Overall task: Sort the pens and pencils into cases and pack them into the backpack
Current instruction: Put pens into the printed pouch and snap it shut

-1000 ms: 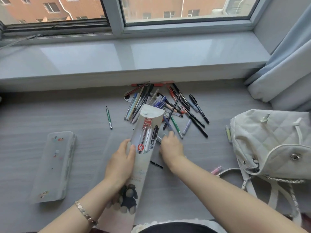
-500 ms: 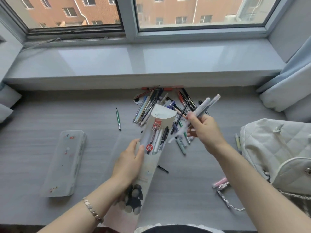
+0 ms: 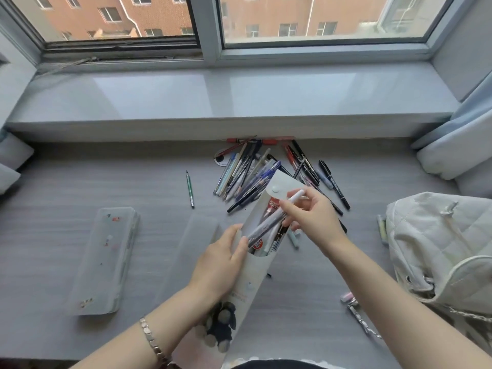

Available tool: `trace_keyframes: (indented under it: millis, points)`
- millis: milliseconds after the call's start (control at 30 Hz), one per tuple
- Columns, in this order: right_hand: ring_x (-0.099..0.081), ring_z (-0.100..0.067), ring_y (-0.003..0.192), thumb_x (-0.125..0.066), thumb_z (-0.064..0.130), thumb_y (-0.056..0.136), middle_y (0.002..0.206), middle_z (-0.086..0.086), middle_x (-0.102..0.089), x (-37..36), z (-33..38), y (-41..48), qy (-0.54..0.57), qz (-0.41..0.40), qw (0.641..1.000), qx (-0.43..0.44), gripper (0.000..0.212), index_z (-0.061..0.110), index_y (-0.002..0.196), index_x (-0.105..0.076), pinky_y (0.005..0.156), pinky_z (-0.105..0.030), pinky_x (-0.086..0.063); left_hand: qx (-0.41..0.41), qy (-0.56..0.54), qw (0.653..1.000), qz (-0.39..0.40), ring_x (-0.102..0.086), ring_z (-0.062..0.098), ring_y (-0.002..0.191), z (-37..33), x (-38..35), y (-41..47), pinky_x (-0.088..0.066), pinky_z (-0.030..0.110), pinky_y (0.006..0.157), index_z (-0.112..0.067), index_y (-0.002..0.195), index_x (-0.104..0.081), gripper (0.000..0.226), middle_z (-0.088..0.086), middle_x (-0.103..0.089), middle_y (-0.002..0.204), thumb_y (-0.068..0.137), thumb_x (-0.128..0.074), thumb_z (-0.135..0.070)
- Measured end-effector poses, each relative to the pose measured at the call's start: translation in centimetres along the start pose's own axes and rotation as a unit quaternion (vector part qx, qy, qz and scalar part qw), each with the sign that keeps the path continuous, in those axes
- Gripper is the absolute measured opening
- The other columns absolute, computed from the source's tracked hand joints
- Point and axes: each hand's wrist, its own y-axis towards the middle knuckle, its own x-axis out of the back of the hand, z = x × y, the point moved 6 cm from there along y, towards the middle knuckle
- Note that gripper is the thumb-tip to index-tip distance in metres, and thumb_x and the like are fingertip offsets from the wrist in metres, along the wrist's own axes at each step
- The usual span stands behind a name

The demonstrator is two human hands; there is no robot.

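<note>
1. Pens and pencils (image 3: 247, 177) mostly lie in a loose, unsorted pile near the sill; one green pencil (image 3: 189, 189) lies apart.
2. Left hand (image 3: 221, 262) grips the white pouch case (image 3: 255, 272), which already holds a few pens.
3. Right hand (image 3: 314, 219) pinches a white pen (image 3: 266, 225), its lower end inside the pouch mouth.
4. Clear case (image 3: 106, 257) lies untouched on the left, and packing the backpack (image 3: 439, 241) appears not yet begun.
</note>
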Motion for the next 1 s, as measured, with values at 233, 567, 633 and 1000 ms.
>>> trace_keyframes:
  millis: [233,567,633,1000]
  points:
    - [-0.061,-0.01,0.085,-0.068,0.031,0.08,0.096,-0.001,-0.067,-2.0,0.6,0.2,-0.319,0.002,0.932,0.172,0.033,0.016,0.108,-0.061,0.072,-0.008,-0.039,-0.002,0.014,1.0,0.002,-0.057,0.022,0.107,0.0,-0.3,0.7,-0.034,0.024,0.073,-0.036,0.127,-0.042,0.035,-0.003,-0.064,0.115,0.094,-0.035,-0.042]
    - [-0.057,-0.027,0.109,-0.053,0.025,0.091,0.116,-0.012,-0.063,-4.3,1.8,3.2,-0.45,0.091,0.835,0.303,0.032,0.005,0.114,-0.062,0.095,-0.034,-0.039,0.058,-0.034,0.998,-0.016,-0.056,0.023,0.108,1.1,0.0,3.7,-0.034,0.025,0.077,-0.034,0.126,-0.044,0.035,0.001,-0.063,0.117,0.095,-0.033,-0.044]
    - [-0.065,-0.021,0.081,-0.057,0.015,0.086,0.088,-0.01,-0.071,-1.9,3.2,3.1,-0.378,-0.03,0.85,0.366,0.018,0.003,0.088,-0.07,0.076,-0.027,-0.049,0.08,-0.049,0.995,-0.026,-0.054,0.024,0.112,1.4,0.3,4.8,-0.033,0.025,0.079,-0.03,0.128,-0.044,0.037,0.004,-0.061,0.121,0.095,-0.032,-0.043]
    - [-0.06,-0.027,0.093,-0.056,0.023,0.087,0.097,-0.008,-0.067,6.3,-4.8,9.4,-0.499,-0.06,0.864,-0.026,0.016,0.012,0.093,-0.066,0.075,-0.031,-0.047,0.089,-0.091,0.987,-0.097,-0.054,0.026,0.111,1.2,1.9,9.8,-0.041,0.037,0.093,-0.021,0.125,-0.048,0.039,0.007,-0.061,0.121,0.095,-0.032,-0.039]
